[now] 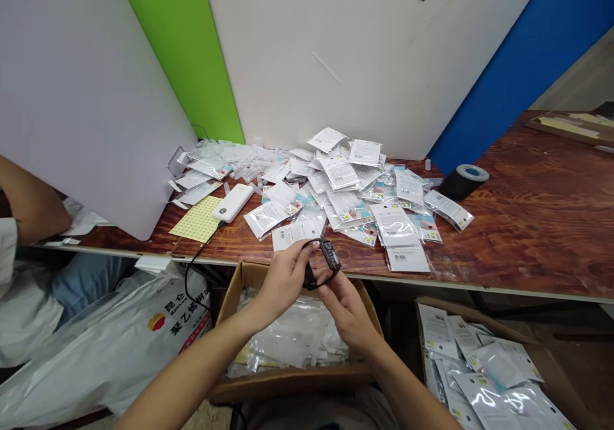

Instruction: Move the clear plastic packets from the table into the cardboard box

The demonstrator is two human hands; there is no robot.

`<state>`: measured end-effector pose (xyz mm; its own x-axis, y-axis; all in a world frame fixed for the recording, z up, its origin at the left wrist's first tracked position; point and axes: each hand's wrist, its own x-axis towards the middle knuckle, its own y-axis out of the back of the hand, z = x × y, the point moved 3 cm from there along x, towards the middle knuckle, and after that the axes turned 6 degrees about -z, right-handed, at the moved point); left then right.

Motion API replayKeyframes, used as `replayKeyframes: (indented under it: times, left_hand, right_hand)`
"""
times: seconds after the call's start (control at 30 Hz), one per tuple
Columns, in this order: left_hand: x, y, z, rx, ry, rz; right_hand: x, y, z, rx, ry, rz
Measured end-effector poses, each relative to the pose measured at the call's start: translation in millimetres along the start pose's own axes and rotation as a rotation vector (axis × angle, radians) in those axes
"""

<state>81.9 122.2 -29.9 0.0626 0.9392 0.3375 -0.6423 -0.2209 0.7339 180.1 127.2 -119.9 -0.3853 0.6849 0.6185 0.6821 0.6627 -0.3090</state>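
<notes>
Above cluttered table (527,225), both hands are pinching a black watch (329,260): left hand (283,279), right hand (343,302); gripping its strap steadily seems wise.

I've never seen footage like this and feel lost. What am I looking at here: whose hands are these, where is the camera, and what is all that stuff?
The camera sits on a person's head, looking down at their own bare hands. The left hand and right hand together hold a small black watch-like band. Ahead is a wooden table heaped with white sealed packets, plus a white power bank, a yellow sticker sheet and black tape roll. Below sits a cardboard box of bags. Another person's arm shows at left.
</notes>
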Motion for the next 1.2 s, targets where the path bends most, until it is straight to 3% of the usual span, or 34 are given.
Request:
replayKeyframes:
  times: [0.1, 0.17, 0.27, 0.33, 0.4, 0.5, 0.6, 0.73, 0.9, 0.97, 1.03, 1.13, 1.2]
  left_hand:
    - [-10, 5.7, 6, 0.121, -0.088, 0.193]
    - [-19, 9.1, 18, 0.199, -0.268, 0.239]
    - [-25, 7.3, 35, 0.218, -0.544, 0.003]
    - [-22, 4.7, 37, 0.2, -0.592, -0.161]
    - [-16, 0.9, 33, 0.219, -0.625, -0.245]
    - [-6, -6.2, 18, 0.26, -0.565, -0.285]
    - [-4, -10.5, 8, 0.253, -0.386, -0.299]
    - [-19, -9.6, 16, 0.158, -0.304, -0.247]
    - [-34, -8.6, 29, -0.194, -0.327, -0.119]
    - [-33, -9.2, 31, -0.256, -0.362, -0.196]
    - [-28, -8.1, 32, -0.217, -0.388, -0.363]
    - [-22, -2.5, 28, -0.006, -0.355, -0.63]
    - [-19, 0.7, 21, 0.114, -0.295, -0.707]
  right_hand:
    - [-1, -2, 1, -0.009, -0.01, 0.06]
    - [-2, -2, -3, -0.008, 0.007, 0.087]
    - [-4, -1, -15, -0.016, 0.026, 0.016]
    - [-4, -1, -25, -0.034, 0.017, -0.073]
    - [-5, 0, -31, -0.08, 0.004, -0.136]
    - [-4, 4, -32, -0.141, -0.012, -0.086]
    - [-4, 7, -26, -0.074, -0.048, -0.002]
    - [-5, 7, -22, 0.113, -0.096, 0.004]
    - [-7, 1, -28, 0.276, -0.132, -0.085]
    - [-7, -1, -32, 0.235, -0.112, -0.11]
    - [-7, -1, -35, 0.112, -0.076, -0.098]
    - [-10, -2, -35, -0.062, -0.076, -0.101]
    - [-13, -5, -29, -0.072, -0.135, -0.126]
